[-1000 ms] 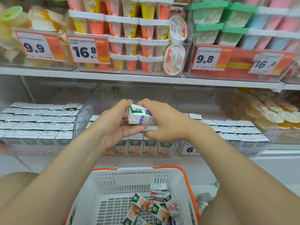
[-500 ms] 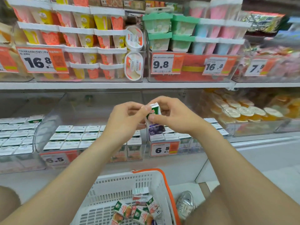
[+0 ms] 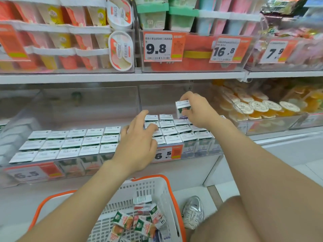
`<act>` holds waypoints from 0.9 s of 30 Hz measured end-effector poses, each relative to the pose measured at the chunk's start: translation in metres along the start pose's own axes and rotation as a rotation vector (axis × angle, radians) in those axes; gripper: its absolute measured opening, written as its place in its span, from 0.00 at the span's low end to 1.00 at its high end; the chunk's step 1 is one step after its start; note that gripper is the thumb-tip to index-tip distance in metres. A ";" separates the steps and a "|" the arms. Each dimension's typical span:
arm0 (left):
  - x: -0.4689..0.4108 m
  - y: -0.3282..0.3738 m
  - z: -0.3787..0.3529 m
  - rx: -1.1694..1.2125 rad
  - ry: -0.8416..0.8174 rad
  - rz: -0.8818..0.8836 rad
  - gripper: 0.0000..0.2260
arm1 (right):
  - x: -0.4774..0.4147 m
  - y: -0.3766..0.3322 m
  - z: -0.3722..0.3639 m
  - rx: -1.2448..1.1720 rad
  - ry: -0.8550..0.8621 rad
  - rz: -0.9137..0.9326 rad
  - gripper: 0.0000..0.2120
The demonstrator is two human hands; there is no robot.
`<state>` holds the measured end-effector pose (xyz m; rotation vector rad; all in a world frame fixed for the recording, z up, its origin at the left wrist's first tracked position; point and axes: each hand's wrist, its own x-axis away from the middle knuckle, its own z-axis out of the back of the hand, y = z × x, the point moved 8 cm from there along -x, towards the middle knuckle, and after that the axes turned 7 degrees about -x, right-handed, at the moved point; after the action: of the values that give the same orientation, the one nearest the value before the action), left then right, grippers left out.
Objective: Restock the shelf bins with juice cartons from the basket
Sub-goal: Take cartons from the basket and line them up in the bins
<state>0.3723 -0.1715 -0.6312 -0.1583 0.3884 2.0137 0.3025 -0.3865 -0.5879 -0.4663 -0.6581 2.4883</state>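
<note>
My right hand [image 3: 198, 110] grips a small white and green juice carton [image 3: 182, 109] upright, just above the back rows of cartons in the right clear shelf bin [image 3: 201, 149]. My left hand [image 3: 138, 144] holds nothing; its fingers hang loosely spread over the front of that bin, fingertips touching carton tops. To the left, another clear bin [image 3: 70, 144] is filled with rows of cartons. Below, a white basket with an orange rim [image 3: 167, 187] holds several loose juice cartons [image 3: 139, 222].
An upper shelf [image 3: 122, 77] carries cup desserts and price tags 9.8, 16.8 and 7.9. A clear bin of orange jelly cups [image 3: 258, 107] stands to the right. A silver shoe [image 3: 194, 212] and my knee sit beside the basket on the floor.
The carton went from both hands to my right hand alone, which moved it right and back over the right bin. My left hand let go and dropped onto the carton tops.
</note>
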 end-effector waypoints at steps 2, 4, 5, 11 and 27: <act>0.001 0.000 0.000 -0.004 0.001 -0.003 0.16 | -0.008 0.009 -0.011 0.055 -0.080 -0.017 0.14; 0.002 0.002 0.000 0.000 0.009 -0.014 0.16 | -0.013 0.016 -0.018 0.071 -0.139 -0.041 0.14; 0.002 0.002 0.000 0.005 0.010 -0.015 0.17 | -0.014 0.018 -0.021 0.084 -0.174 -0.059 0.14; 0.003 0.002 0.000 0.032 0.029 -0.015 0.14 | -0.009 0.017 -0.036 0.166 -0.303 -0.193 0.21; 0.132 -0.035 -0.007 0.179 0.298 -0.094 0.07 | 0.164 -0.137 -0.103 0.052 -0.851 0.059 0.11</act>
<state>0.3428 -0.0478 -0.6816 -0.3594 0.7337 1.8552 0.2703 -0.1557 -0.6307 0.6502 -0.8803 2.6986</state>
